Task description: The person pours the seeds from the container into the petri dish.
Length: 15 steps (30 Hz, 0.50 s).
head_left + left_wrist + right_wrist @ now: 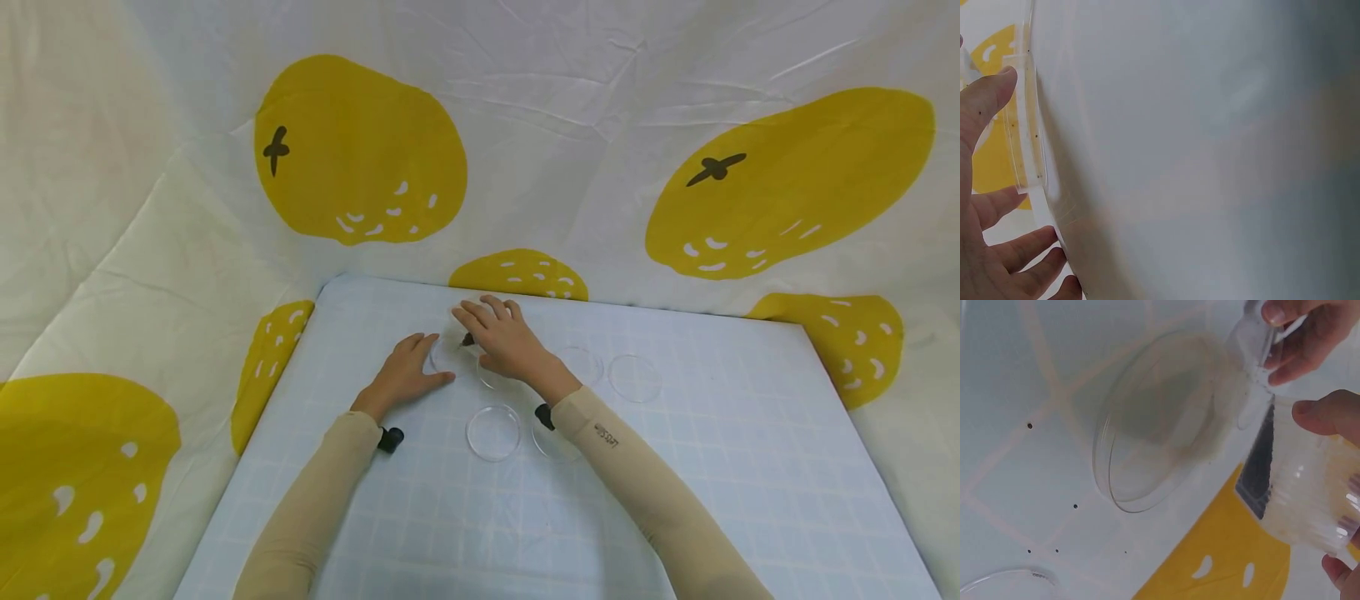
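Note:
My left hand [405, 375] is at the far left of the table, its thumb and index finger on opposite edges of a clear petri dish [1025, 125]. My right hand [513, 346] grips a clear ribbed plastic cup [1310, 475] lying tilted on its side. Dark material [1260, 469] lies against the cup's mouth; its kind is unclear. The mouth points toward the left hand's dish, close to its edge. Beside them, another petri dish [1119, 469] sits on the table. In the head view, my right hand mostly hides the cup.
More petri dishes [492, 433] [634, 378] lie nearer and to the right, some partly under my right forearm. Small dark specks [1075, 506] dot the pale checked tablecloth [750, 467]. A white curtain with yellow fruit prints [360, 150] borders the table's back and left.

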Each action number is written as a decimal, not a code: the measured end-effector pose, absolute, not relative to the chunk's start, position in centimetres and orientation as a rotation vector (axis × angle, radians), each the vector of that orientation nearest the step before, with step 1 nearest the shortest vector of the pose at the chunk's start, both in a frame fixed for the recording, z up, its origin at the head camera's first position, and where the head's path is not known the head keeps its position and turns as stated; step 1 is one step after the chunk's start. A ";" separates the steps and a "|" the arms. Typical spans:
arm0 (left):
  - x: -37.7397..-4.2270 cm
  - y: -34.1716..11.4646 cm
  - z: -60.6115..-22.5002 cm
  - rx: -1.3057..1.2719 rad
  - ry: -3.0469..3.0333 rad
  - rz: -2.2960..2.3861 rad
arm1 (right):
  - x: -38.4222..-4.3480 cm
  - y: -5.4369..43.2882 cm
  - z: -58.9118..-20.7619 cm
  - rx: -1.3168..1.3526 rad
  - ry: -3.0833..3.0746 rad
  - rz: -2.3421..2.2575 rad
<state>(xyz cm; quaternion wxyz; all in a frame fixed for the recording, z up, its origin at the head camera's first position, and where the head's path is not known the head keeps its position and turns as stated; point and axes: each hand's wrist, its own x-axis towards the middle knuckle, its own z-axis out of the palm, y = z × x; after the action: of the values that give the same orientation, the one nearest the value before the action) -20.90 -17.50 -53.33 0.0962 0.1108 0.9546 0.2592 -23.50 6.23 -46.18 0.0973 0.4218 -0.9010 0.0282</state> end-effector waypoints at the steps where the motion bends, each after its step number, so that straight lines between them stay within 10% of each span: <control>1: -20.9 -17.5 -53.3 0.330 2.828 0.768 | -23.5 6.2 -46.2 1.249 -2.664 0.080; 15: -20.9 -17.5 -53.5 0.325 2.821 0.784 | -23.3 5.9 -45.9 1.249 -2.631 0.017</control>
<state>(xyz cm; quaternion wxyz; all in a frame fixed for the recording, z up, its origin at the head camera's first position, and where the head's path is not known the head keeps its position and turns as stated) -20.88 -17.55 -53.50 0.0975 0.1099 0.9530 0.2648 -23.28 5.94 -45.88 0.1141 0.4260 -0.8975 0.0058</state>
